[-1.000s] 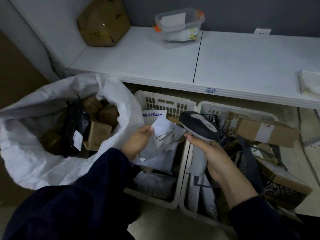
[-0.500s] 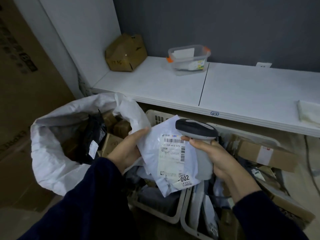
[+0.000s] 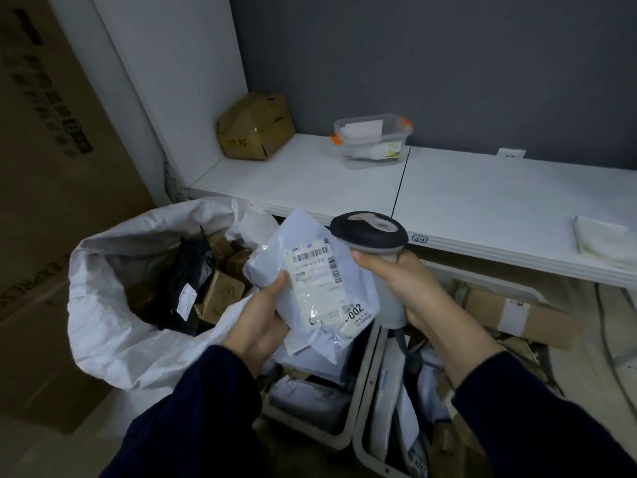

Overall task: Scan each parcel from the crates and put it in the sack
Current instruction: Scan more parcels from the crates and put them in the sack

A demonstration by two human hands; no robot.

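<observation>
My left hand (image 3: 260, 319) grips a white poly-bag parcel (image 3: 306, 250) by its lower left side, label with barcodes and "002" facing me. My right hand (image 3: 403, 284) holds a grey and black barcode scanner (image 3: 370, 229) by the handle, its head just to the right of the parcel's top edge. The open white sack (image 3: 103, 326) stands at the left, holding brown boxes and a black bag. Two pale crates (image 3: 362, 408) lie below my hands, with more parcels inside.
A white shelf (image 3: 482, 201) runs behind, carrying a brown box (image 3: 255, 129), a clear plastic tub (image 3: 374, 139) and a white bag (image 3: 606, 239) at the right. Large cardboard cartons (image 3: 51, 167) stand at the left. A long brown box (image 3: 517, 312) rests on the right crate.
I lifted the parcel out of the left crate and turned its label up toward me. The scanner rose with it and now sits beside the label. The view tilted upward.
</observation>
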